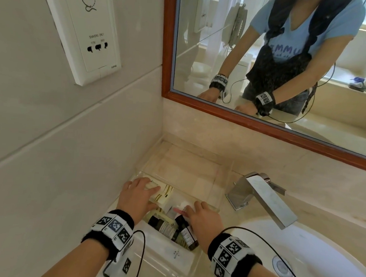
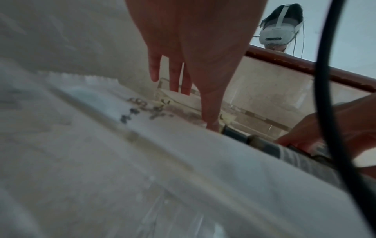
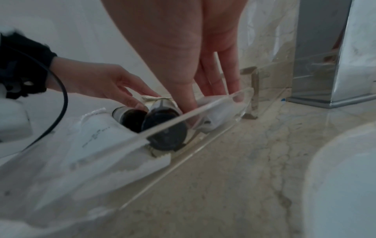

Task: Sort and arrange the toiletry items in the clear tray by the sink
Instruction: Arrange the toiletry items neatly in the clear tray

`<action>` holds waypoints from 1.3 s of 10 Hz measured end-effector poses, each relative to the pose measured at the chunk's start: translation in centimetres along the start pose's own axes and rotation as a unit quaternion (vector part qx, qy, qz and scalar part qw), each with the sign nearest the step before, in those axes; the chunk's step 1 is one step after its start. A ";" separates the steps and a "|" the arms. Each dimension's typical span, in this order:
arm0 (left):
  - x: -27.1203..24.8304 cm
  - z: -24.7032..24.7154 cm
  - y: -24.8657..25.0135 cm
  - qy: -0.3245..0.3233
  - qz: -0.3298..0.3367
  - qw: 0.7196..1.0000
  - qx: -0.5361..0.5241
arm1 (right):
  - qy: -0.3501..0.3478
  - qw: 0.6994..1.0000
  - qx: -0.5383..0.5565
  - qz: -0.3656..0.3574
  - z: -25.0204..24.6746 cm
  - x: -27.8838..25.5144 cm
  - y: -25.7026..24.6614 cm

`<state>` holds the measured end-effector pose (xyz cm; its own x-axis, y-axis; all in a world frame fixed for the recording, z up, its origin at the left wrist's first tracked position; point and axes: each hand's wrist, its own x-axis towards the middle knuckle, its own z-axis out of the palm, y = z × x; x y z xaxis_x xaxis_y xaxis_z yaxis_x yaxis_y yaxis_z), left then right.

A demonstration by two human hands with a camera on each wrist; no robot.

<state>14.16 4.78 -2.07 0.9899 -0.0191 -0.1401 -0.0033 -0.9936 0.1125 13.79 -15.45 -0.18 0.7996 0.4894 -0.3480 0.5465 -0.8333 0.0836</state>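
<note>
The clear tray [image 1: 188, 173] sits on the counter left of the sink, its near wall [image 3: 213, 103] in front of the right wrist camera. Inside lie a cream packet with olive stripes [image 1: 164, 195], small white packets [image 1: 184, 203], a pink item [image 1: 178, 211], two dark bottles [image 1: 163, 227] [image 1: 185, 231] on their sides and a white sachet [image 1: 170, 253]. My left hand [image 1: 147, 187] rests with straight fingers on the cream packet. My right hand [image 1: 195, 207] reaches into the tray, its fingers [image 3: 215, 87] straight down among the white packets beside a dark bottle cap [image 3: 164, 128].
A chrome faucet [image 1: 260, 196] stands just right of the tray, with the white basin [image 1: 320, 253] below it. The tiled wall [image 1: 69, 153] closes in on the left. A wood-framed mirror [image 1: 264, 126] and a shaver socket [image 1: 88, 29] hang above. Cables trail from both wrists.
</note>
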 end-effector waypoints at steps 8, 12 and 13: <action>-0.5 -0.8 -3.1 -0.076 -0.186 0.980 0.001 | -0.078 0.891 0.366 0.255 0.8 -2.1 0.4; 0.6 -0.9 -3.3 -0.047 -0.186 0.981 -0.019 | -0.058 0.899 0.352 0.254 -0.5 -1.1 1.7; 0.5 -0.9 -3.4 -0.048 -0.175 0.983 -0.012 | -0.059 0.906 0.330 0.257 -0.4 -1.0 1.8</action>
<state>14.82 8.29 -1.67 0.9121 0.3120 -0.2659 0.3395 -0.9385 0.0634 14.07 -17.29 0.68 0.8532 -0.0065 -0.5215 -0.1908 -0.9345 -0.3006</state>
